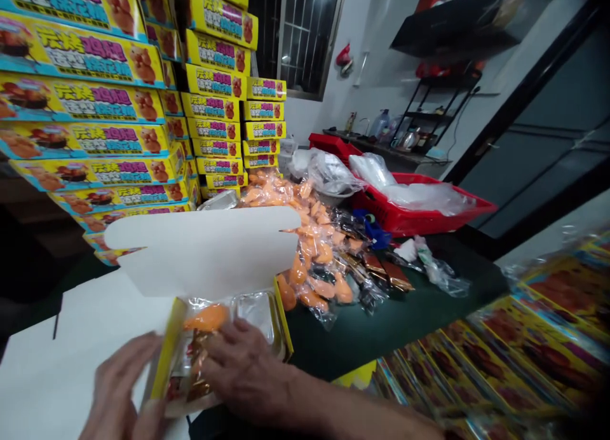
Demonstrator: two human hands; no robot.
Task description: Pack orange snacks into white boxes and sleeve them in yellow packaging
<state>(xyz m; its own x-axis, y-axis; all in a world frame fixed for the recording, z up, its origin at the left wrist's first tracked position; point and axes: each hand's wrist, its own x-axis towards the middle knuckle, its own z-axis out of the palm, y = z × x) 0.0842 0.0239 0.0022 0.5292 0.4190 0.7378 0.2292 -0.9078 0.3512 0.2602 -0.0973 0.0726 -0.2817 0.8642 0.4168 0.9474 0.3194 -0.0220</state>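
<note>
A cardboard box (pixel 283 322) with yellow edges stands in front of me, its white lid (pixel 210 252) raised at the back. Inside lie an orange drumstick-shaped piece (pixel 210 317) in clear wrap, a silver foil tray (pixel 255 313) on the right and a shiny brown packet (pixel 199 386) at the front. My right hand (pixel 250 367) reaches in from the right, its fingers bent down onto the brown packet and covering part of it. Blurred by motion, my left hand (pixel 119 389) is at the box's left wall, fingers and thumb against it.
Behind the box lies a heap of wrapped orange pieces (pixel 305 236), with dark and brown packets (pixel 376 268) beside it. Printed yellow boxes (pixel 90 100) rise in tall stacks at the left. A red crate (pixel 405 220) holds clear bags. More printed packaging (pixel 486 351) stands at right.
</note>
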